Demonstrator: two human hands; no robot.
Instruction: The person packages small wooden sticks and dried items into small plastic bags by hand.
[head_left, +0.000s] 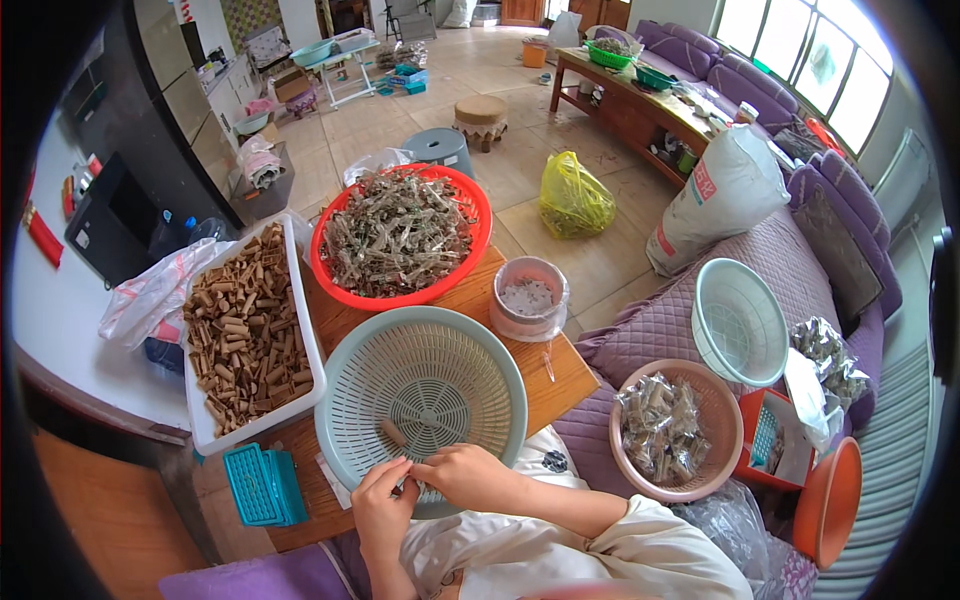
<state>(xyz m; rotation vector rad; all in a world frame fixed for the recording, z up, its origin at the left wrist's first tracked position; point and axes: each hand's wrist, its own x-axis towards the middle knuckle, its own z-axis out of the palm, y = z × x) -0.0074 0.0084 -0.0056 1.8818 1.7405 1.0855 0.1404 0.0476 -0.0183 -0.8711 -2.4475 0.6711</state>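
Grey-green basket (430, 395) roomy inside — 1 brown tube (394, 432) obstructs.

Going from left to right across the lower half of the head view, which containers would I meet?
White tray with brown pieces, grey-green basket, pink basket with shiny packets, red box, orange basin.

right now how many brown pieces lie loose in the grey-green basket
1 brown piece in the grey-green basket, just beyond the left hand and right hand; the hands may hide others.
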